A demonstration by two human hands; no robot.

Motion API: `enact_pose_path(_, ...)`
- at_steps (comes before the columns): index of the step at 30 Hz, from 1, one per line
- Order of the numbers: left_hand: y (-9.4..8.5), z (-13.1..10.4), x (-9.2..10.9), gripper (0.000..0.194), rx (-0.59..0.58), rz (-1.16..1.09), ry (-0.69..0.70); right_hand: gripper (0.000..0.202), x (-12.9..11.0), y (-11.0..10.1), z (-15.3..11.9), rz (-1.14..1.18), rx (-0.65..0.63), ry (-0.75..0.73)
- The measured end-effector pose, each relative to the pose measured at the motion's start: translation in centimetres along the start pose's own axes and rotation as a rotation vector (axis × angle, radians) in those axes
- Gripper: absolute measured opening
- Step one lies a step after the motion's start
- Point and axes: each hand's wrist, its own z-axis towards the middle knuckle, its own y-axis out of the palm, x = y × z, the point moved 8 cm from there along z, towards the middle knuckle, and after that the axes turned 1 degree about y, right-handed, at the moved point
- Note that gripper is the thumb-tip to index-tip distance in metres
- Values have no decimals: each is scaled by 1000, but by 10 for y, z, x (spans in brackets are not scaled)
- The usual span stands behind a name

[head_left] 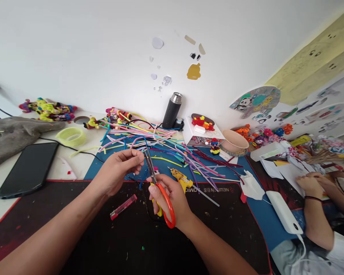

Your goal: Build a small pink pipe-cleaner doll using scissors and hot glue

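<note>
My right hand [172,193] is closed around a pair of scissors [167,209] with orange-red handles; the blades point up and away, toward my left fingertips. A small pink and yellow piece [156,171] shows behind the blades and beneath the right fingers, partly hidden. My left hand [122,168] is closed in a pinch beside the blade tips, and what it pinches is too small to make out. Blue fuzzy stems [141,181] show between the hands. Below the left hand lies a pink see-through lighter [123,207] on the black desk mat [100,244].
Many coloured pipe cleaners [160,143] spread behind my hands, with a yellow glue gun [183,179] nearby. Behind stand a black thermos [172,110] and white box [200,131]. A phone [27,168] lies left. At right are a white power bank [284,212] and another person's hands [309,185].
</note>
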Motion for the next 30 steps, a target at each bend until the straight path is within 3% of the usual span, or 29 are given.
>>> enact_pose_path(30, 4, -3, -7, 34, -4, 38, 0, 49, 2, 4, 2, -21, 73, -19)
